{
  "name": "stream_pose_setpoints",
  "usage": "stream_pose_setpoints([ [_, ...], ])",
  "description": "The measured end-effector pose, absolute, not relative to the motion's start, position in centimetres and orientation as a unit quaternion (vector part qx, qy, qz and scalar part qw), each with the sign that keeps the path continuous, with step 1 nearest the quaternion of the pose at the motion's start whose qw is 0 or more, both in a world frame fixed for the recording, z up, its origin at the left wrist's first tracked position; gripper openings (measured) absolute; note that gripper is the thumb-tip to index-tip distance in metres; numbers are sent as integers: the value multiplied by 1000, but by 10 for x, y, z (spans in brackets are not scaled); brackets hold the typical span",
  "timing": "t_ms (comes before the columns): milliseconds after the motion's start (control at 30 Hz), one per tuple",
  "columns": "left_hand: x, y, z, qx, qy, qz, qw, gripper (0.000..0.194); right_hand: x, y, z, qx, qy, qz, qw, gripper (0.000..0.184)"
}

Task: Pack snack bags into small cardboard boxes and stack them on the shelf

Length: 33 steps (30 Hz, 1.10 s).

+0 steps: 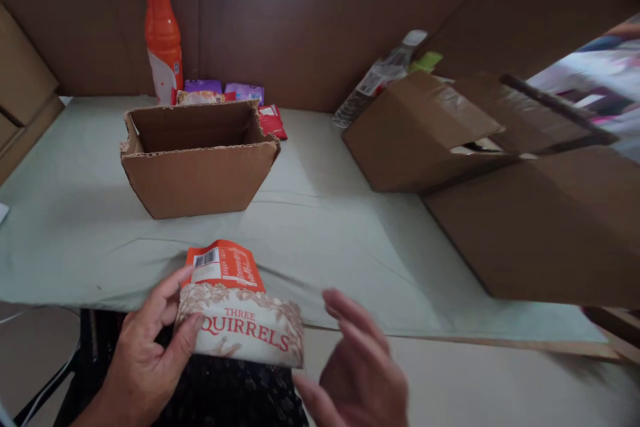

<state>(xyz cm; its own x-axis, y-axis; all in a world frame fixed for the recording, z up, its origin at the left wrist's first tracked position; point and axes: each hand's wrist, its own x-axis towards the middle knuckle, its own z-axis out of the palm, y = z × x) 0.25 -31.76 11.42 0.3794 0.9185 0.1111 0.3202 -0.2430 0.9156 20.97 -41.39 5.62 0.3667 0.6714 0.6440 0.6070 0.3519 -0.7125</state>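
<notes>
A snack packet [240,327] printed "THREE SQUIRRELS" is held by my left hand [145,347], thumb on its front and fingers behind. Its orange back part [225,267] with a barcode is folded up behind the pale front panel, at the table's front edge. Just right of the packet, my right hand [355,367] has its thumb and fingers apart, with nothing between them. Beyond the packet stands an open-topped cardboard box [200,180], the inner bottom of which is hidden.
Behind the box are an orange bottle [163,33], purple packets [245,92] and a red packet [273,122]. A clear plastic bottle [375,80] leans beside larger cardboard boxes [550,220] on the right. Cardboard walls [300,20] rise behind the pale green tabletop [320,227].
</notes>
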Motion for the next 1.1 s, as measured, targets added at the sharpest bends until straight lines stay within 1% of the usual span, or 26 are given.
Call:
stream_pose_setpoints([
  [33, 3, -318, 113, 702, 438, 347, 442, 39, 210, -416, 53, -552, -588, -22, 591, 60],
  [67, 3, -318, 112, 698, 438, 346, 448, 39, 210, -417, 50, -544, -620, -56, 562, 58],
  [133, 2, -316, 108, 709, 438, 334, 440, 37, 211, -414, 49, -547, -687, -91, 469, 45],
  [167, 0, -314, 107, 724, 439, 333, 415, 35, 212, -410, 51, -546, -714, -96, 428, 39],
  [200, -3, -313, 106, 745, 439, 340, 370, 33, 213, -405, 54, -540, -736, -96, 397, 38],
  [267, -8, -310, 104, 787, 434, 362, 248, 33, 216, -392, 62, -519, -763, -82, 376, 44],
  [333, -13, -309, 104, 822, 399, 380, 145, 40, 218, -379, 72, -500, -772, -57, 388, 47],
  [367, -15, -309, 103, 841, 368, 378, 117, 42, 218, -373, 77, -494, -774, -42, 394, 48],
  [400, -15, -309, 103, 862, 334, 368, 104, 38, 219, -368, 81, -489, -775, -27, 398, 48],
  [467, -14, -306, 101, 892, 280, 340, 101, 27, 220, -360, 85, -480, -774, 2, 413, 45],
  [567, -11, -298, 99, 900, 261, 327, 126, 35, 223, -350, 85, -470, -762, 43, 444, 43],
  [667, -9, -287, 100, 890, 251, 349, 152, 35, 227, -336, 79, -446, -772, 86, 445, 40],
  [767, -7, -277, 103, 884, 218, 377, 170, 36, 228, -319, 71, -408, -794, 123, 434, 29],
  [833, -6, -271, 106, 879, 202, 395, 173, 39, 225, -309, 67, -386, -795, 134, 448, 24],
  [900, -6, -266, 107, 876, 201, 404, 169, 41, 222, -300, 67, -367, -793, 134, 468, 27],
  [1000, -8, -261, 113, 873, 224, 401, 164, 34, 227, -295, 79, -353, -787, 178, 474, 32],
  [1033, -9, -259, 116, 869, 238, 403, 161, 37, 232, -294, 86, -356, -781, 198, 474, 31],
  [1100, -10, -253, 127, 853, 276, 419, 144, 49, 249, -294, 105, -388, -752, 197, 496, 28],
])
